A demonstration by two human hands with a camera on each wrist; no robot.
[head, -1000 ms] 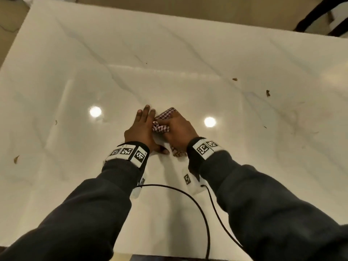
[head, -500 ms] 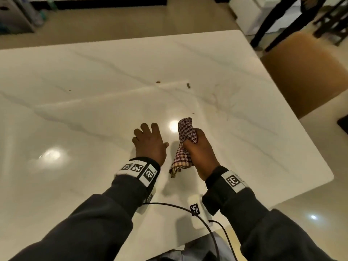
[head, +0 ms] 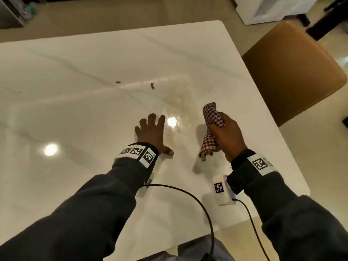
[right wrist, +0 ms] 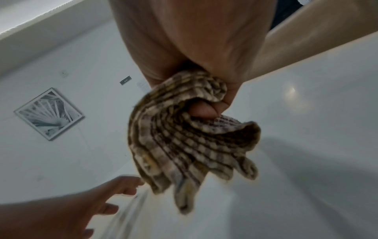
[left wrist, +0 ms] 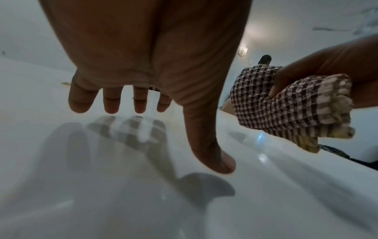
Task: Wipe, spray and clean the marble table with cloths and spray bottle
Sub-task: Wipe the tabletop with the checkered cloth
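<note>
Nearest the viewer, two dark sleeves (head: 105, 208) with coded wristbands (head: 138, 152) reach over the white marble worktop (head: 79, 76); a black cable (head: 190, 193) loops across its near edge, and a small white tagged box (head: 221, 189) sits under the right wrist. The left hand (head: 151, 131) lies low over the worktop with fingers (left wrist: 111, 103) straight and spread and thumb out to the side, holding nothing; the left wrist view shows the fingertips just above their own reflection, so contact cannot be told. Just beside it, to the right, the right hand (head: 228, 134) is closed in a fist round the cloth (head: 211, 129), held clear above the worktop near its right edge; nothing lies between the cloth and the surface below. The cloth is a dark red and white check weave, bunched and creased; its frayed lower edge looks yellowed in the wrist views (right wrist: 190, 145). Its long axis runs roughly upright; one end stands up out of the fist, tilted away from the viewer, the other hangs loose below the hand. Beyond the hands a dull brownish smear (head: 180, 95) marks the gloss; two small brown crumbs (head: 152, 86) lie further out. Past the right edge stands a tan chair seat (head: 293, 72); white furniture (head: 273, 8) on the floor behind.
</note>
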